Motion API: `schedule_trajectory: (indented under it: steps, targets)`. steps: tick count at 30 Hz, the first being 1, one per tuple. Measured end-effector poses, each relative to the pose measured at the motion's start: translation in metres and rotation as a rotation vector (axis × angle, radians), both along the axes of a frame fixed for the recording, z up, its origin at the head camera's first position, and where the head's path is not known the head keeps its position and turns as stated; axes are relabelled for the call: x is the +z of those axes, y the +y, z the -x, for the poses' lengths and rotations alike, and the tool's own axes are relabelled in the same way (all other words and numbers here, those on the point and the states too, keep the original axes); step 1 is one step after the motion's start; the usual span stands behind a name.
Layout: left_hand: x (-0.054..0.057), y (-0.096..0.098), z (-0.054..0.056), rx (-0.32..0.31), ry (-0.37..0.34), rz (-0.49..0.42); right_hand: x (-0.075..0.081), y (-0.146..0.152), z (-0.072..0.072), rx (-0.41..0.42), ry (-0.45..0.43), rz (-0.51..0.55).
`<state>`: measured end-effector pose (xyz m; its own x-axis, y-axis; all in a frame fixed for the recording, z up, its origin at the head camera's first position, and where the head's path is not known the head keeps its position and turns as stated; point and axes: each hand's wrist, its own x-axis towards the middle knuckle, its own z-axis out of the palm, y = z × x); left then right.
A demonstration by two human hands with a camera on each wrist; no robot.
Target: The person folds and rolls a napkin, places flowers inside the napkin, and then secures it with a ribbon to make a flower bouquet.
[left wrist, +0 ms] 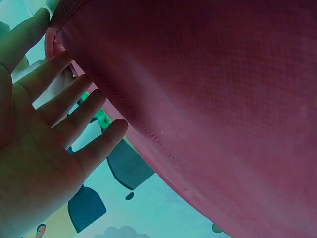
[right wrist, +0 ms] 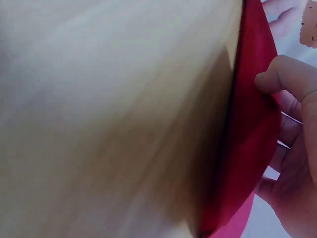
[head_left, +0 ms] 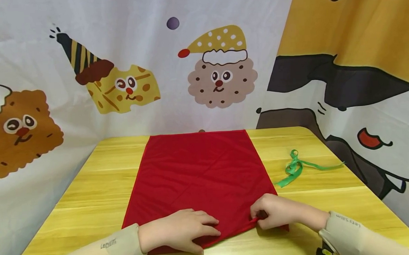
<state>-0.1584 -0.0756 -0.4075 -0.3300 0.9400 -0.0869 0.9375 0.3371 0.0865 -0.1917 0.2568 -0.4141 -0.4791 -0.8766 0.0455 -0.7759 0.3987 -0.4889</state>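
Note:
A square red cloth (head_left: 199, 173) lies spread over the middle of the table, its near edge slightly lifted and wavy. My right hand (head_left: 275, 212) pinches that edge near its right corner. In the right wrist view, the thumb (right wrist: 270, 79) presses the folded cloth (right wrist: 247, 134) against the fingers behind it. Over the near edge, left of the right hand, rests my left hand (head_left: 181, 229) with spread, nearly straight fingers. The left wrist view shows this hand's palm (left wrist: 34, 163) with its fingertips along the cloth's border (left wrist: 163, 173).
A green ribbon (head_left: 292, 178), tied in a loop with two loose tails, lies on the wooden table (head_left: 100, 185) just right of the cloth. Behind the table hangs a white curtain (head_left: 131, 16) printed with cartoon figures.

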Motion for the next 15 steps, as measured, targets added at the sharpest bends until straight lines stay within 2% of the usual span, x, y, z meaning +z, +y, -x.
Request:
schedule_trajectory:
  steps: [7,15]
  targets:
    - [0.0,-0.001,0.001,-0.011,-0.016,-0.006,0.012,0.003,0.004,-0.003,0.066,0.022]
    - [0.0,-0.001,0.005,-0.029,-0.054,-0.021,0.024,0.01,0.009,-0.039,0.025,0.017]
